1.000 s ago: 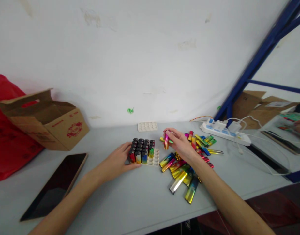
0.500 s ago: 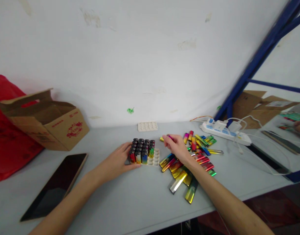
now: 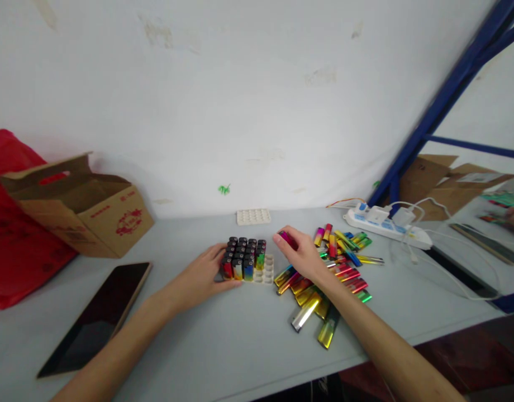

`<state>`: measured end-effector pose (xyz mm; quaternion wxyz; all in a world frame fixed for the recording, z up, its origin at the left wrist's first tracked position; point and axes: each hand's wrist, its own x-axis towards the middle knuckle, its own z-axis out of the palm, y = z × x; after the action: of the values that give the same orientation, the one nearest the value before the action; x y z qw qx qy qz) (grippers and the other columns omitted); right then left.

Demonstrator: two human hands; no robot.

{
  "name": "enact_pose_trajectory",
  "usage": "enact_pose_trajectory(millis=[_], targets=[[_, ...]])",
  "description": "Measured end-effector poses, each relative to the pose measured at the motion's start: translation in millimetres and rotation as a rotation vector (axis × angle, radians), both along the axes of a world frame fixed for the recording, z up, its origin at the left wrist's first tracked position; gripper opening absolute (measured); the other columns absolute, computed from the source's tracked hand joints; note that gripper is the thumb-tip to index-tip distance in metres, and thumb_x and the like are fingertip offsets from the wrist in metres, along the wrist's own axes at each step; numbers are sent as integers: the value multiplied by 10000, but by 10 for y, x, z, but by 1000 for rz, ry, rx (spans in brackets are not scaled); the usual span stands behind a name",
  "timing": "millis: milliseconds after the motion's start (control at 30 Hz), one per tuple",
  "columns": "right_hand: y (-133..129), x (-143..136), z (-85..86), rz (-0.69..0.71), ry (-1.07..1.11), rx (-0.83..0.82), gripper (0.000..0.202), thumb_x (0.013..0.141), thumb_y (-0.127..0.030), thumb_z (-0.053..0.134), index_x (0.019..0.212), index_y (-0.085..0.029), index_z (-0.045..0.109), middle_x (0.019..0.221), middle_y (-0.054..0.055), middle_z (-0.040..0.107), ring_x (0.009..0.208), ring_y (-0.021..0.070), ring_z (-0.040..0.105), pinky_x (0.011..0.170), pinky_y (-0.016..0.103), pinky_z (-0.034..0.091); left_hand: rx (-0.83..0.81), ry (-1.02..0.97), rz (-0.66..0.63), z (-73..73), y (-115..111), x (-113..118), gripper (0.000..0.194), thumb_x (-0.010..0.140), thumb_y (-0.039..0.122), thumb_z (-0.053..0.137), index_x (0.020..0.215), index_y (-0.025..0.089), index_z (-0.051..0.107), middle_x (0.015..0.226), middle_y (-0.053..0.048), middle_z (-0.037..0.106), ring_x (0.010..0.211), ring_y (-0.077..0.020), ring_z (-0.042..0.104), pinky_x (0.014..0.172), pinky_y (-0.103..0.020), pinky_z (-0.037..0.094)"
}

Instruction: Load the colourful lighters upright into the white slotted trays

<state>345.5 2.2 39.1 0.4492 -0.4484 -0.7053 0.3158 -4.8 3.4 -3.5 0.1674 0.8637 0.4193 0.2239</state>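
While the left hand [image 3: 206, 273] curves round the left end of the tray [image 3: 269, 276], thumb along its near edge, the right hand [image 3: 301, 254] is raised just right of the tray, closed on a magenta tube [image 3: 287, 239] held at a tilt between thumb and fingers. Whether the left hand actually grips the tray or merely rests against it, I cannot tell, as its fingertips are hidden.

Black-topped tubes [image 3: 242, 255] stand upright in rows across the tray's left and middle; bare round pockets show at its right side and near right corner. Right of the tray, beneath and around the right forearm, lies a loose pile [image 3: 309, 312] of shiny tubes in gold, red, green, blue and silver. Directly behind the tray, near the wall [image 3: 257, 111], is a second, pale rack [image 3: 253, 216].

Well left of the tray are a tablet [image 3: 100, 315], an open box [image 3: 110, 220] and a red bag [image 3: 14, 229]. Far right of it, beyond the pile, a power strip [image 3: 389, 228] holds several plugs with white cables.
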Motion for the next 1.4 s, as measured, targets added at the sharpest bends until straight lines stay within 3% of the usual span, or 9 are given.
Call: enact_pose_trajectory(millis=[133, 300, 433, 633, 767, 1033, 1400], targets=[[-52, -12, 51, 136, 80, -107, 624, 1167, -884, 783, 979, -292, 720, 775, -18, 681, 667, 203, 595, 655, 344, 506, -32, 6, -10, 13, -4, 10, 753, 1106, 718, 945, 1716, 300, 802, 1844, -180, 783, 1716, -460, 749, 1519, -616, 577], [-48, 10, 79, 213, 4, 126, 585, 1185, -825, 842, 1001, -271, 875, 999, 82, 803, 933, 277, 750, 898, 428, 654, -29, 7, -6, 41, -33, 29, 743, 1103, 665, 971, 1702, 260, 803, 1818, -196, 795, 1683, -467, 770, 1507, -624, 591], [-40, 11, 57, 277, -51, 115, 588, 1192, -832, 842, 1024, -271, 900, 911, 53, 782, 838, 254, 703, 839, 406, 614, -29, -1, 9, 48, -40, 34, 744, 1087, 690, 979, 1684, 275, 821, 1804, -191, 806, 1687, -478, 768, 1500, -626, 601], [-69, -26, 6, 281, 7, 47, 552, 1097, -824, 964, 1059, -286, 849, 833, 0, 765, 747, 224, 675, 789, 377, 603, -34, -35, -6, 64, -40, 50, 690, 1054, 618, 1016, 1662, 339, 846, 1787, -154, 828, 1669, -467, 785, 1502, -631, 601], [-90, -52, -36, 313, 11, 6, 572, 1076, -839, 973, 1067, -293, 802, 865, -1, 790, 744, 218, 706, 766, 360, 606, -44, -32, -1, 64, -42, 61, 698, 1052, 588, 1017, 1671, 324, 831, 1794, -169, 819, 1680, -463, 779, 1502, -630, 600], [-68, -87, -78, 259, -47, 106, 584, 1111, -861, 934, 1067, -297, 789, 899, 12, 785, 755, 223, 683, 765, 369, 581, -58, -42, -3, 84, -49, 55, 698, 1051, 615, 1013, 1667, 336, 840, 1767, -158, 836, 1671, -464, 788, 1493, -617, 610], [-103, -157, -186, 224, -98, 118, 490, 1163, -778, 929, 1140, -299, 827, 964, 27, 826, 813, 233, 704, 787, 359, 571, -48, -48, 4, 25, -16, 34, 748, 1046, 681, 1029, 1679, 336, 831, 1785, -166, 822, 1699, -479, 770, 1498, -632, 611]])
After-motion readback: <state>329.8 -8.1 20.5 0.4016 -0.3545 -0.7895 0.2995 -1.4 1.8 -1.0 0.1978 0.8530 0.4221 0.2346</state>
